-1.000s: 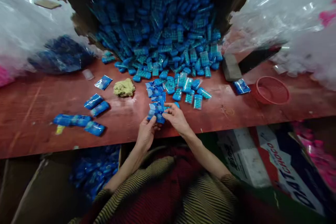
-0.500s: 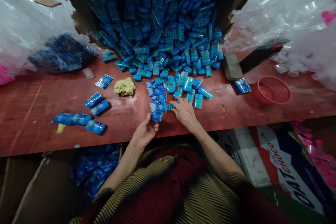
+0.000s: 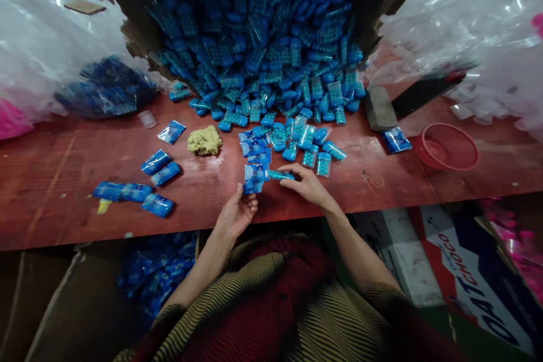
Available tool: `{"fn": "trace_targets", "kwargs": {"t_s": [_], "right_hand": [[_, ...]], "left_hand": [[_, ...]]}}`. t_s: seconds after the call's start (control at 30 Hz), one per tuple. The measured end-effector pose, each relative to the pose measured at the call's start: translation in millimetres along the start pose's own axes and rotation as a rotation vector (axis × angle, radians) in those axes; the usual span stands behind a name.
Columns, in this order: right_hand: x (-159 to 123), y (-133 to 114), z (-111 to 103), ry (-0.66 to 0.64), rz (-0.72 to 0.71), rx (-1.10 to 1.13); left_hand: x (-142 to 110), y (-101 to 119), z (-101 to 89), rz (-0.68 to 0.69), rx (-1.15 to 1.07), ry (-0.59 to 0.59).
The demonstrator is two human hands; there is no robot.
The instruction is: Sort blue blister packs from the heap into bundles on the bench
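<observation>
Between the thumb and fingers of my left hand [image 3: 236, 210] is a flat blue printed sleeve [image 3: 251, 185]. My right hand [image 3: 311, 185] pinches a small clear bottle of blue balls [image 3: 279, 175], lying sideways, its left end close to the sleeve; whether they touch I cannot tell. Just beyond lie more flat blue sleeves [image 3: 253, 145], overlapping. To their right sits a loose group of blue-capped bottles [image 3: 306, 137]. Finished-looking bottles in blue sleeves [image 3: 134, 193] lie at the left on the red table [image 3: 207, 203].
A torn carton [image 3: 373, 5] spills a large heap of blue-capped bottles [image 3: 263, 73] onto the table. A yellow crumpled lump [image 3: 204, 140] lies left of the sleeves. At the right are a grey block [image 3: 380, 108], a blue packet [image 3: 396, 140] and a red basket [image 3: 449, 147].
My right hand has drawn a bottle away from the group and turned it sideways, its end toward the sleeve. My left hand keeps its hold on the sleeve. The view has shifted slightly.
</observation>
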State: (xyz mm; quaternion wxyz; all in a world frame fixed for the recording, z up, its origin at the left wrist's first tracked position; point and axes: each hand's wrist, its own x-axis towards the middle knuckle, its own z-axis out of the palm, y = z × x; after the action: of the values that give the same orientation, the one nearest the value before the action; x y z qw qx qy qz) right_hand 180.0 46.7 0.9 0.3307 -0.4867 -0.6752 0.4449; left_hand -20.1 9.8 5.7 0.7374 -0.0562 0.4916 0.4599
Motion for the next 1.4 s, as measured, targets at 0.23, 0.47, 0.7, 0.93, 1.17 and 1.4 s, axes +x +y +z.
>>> {"fn": "trace_targets", "kwargs": {"t_s": [0.23, 0.47, 0.7, 0.93, 1.17, 1.4], "right_hand": [[-12.1, -25.9, -6.8, -0.113, -0.024, 0.195], [-13.7, -27.3, 0.2, -0.034, -0.095, 0.102], [-16.6, -33.5, 3.9, 0.051, -0.126, 0.072], [-22.8, -29.7, 27.4, 0.224, -0.122, 0.095], [-35.9, -18.4, 68.8, 0.361, -0.139, -0.09], [-33.0, -24.3, 62.3, 0.231, -0.135, 0.118]], "left_hand": [[2.8, -4.7, -1.3, 0.07, 0.054, -0.052], [1.9, -4.1, -4.2, 0.086, 0.068, -0.082], [1.1, -6.1, -7.2, 0.165, 0.085, -0.147], [-6.7, -5.5, -2.5, 0.343, 0.167, -0.199], [-3.3, -11.2, 2.6, 0.249, 0.076, -0.145], [-3.2, -2.0, 5.5, 0.16, 0.026, -0.102]]}}
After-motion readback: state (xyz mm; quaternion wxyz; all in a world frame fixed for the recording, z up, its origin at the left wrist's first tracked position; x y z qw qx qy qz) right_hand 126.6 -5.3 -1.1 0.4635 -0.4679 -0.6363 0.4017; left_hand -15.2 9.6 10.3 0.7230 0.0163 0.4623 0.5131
